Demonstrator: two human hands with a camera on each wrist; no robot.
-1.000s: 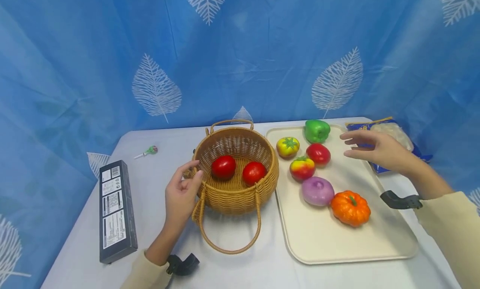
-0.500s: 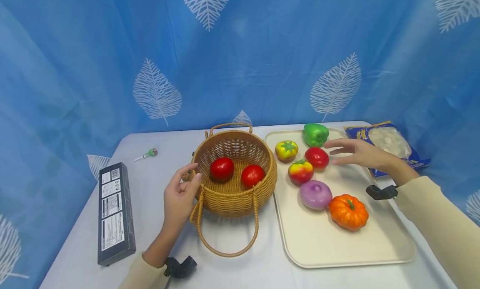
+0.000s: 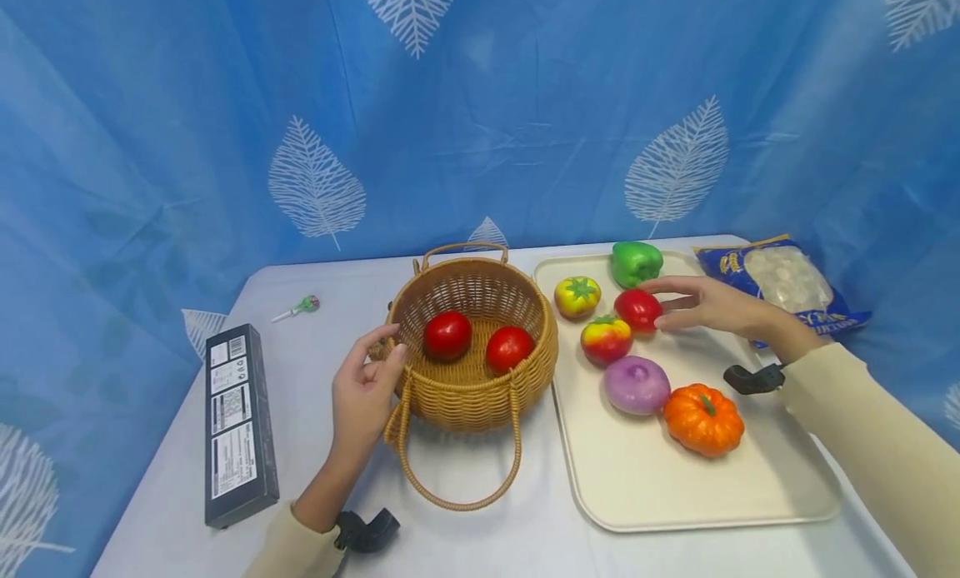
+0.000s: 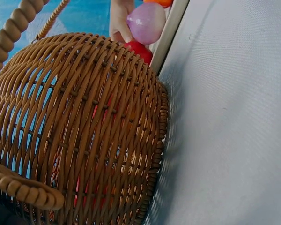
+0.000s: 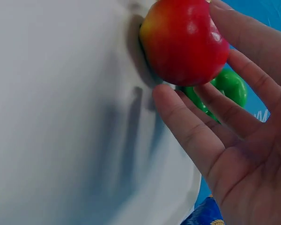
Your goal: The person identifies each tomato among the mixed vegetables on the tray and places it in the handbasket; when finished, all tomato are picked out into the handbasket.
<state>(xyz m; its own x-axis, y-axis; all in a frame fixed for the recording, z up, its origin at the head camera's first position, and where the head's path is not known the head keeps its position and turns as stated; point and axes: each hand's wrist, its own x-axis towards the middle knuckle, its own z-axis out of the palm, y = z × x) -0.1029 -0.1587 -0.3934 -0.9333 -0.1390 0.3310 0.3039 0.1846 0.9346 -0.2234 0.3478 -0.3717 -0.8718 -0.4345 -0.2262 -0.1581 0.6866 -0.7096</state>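
Observation:
A round wicker basket (image 3: 465,399) holds two red, smooth, round fruits, a left one (image 3: 447,336) and a right one (image 3: 509,350). My left hand (image 3: 365,395) grips the basket's left rim, thumb on the near side; the left wrist view shows the woven wall but not this hand. Over the tray (image 3: 675,486), my right hand (image 3: 712,306) reaches around a red tomato-like fruit (image 3: 637,310). In the right wrist view its fingers are spread about that fruit (image 5: 187,42), which has a yellowish patch. The fingertip nearest the camera stands slightly apart from it.
Also on the tray are a green pepper (image 3: 636,263), a yellow tomato (image 3: 577,297), a yellow-red tomato (image 3: 606,340), a purple onion (image 3: 637,385) and an orange pumpkin (image 3: 703,420). A blue bag (image 3: 787,282) lies behind. At left are a black box (image 3: 238,424) and a lollipop (image 3: 297,307).
My right hand has moved left and slightly down, from above the tray's right side to the red fruit. My left hand has stayed at the basket rim.

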